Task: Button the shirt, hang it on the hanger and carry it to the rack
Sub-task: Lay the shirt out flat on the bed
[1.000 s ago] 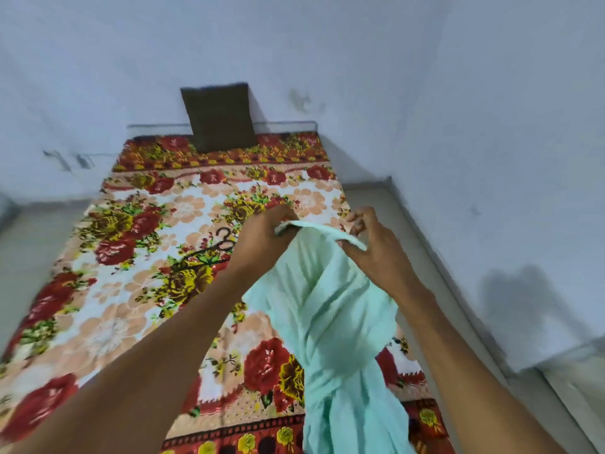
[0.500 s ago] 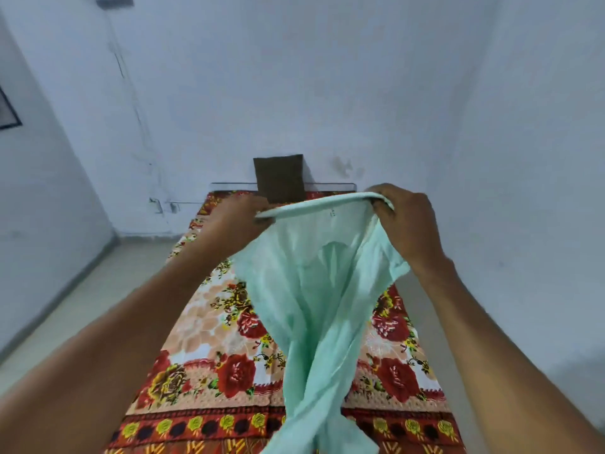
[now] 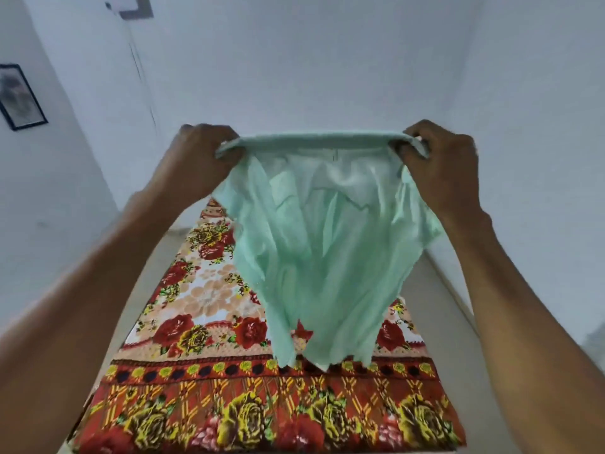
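Left hand [image 3: 199, 160]: my fingers clench one end of the collar
Right hand [image 3: 440, 165]: clamped on the other end
Shirt [image 3: 324, 250]: mint green, I hold it stretched, hanging above the floral bedsheet [image 3: 262, 411]

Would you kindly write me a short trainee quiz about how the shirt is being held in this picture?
1. True or false: the mint green shirt lies flat on the floral bedspread.
2. Which hands hold the shirt's top edge? A) left only B) right only C) both
3. Fill in: a framed ____ hangs on the left wall.

Key: 1 false, it hangs in the air. 2 C, left hand and right hand. 3 picture.
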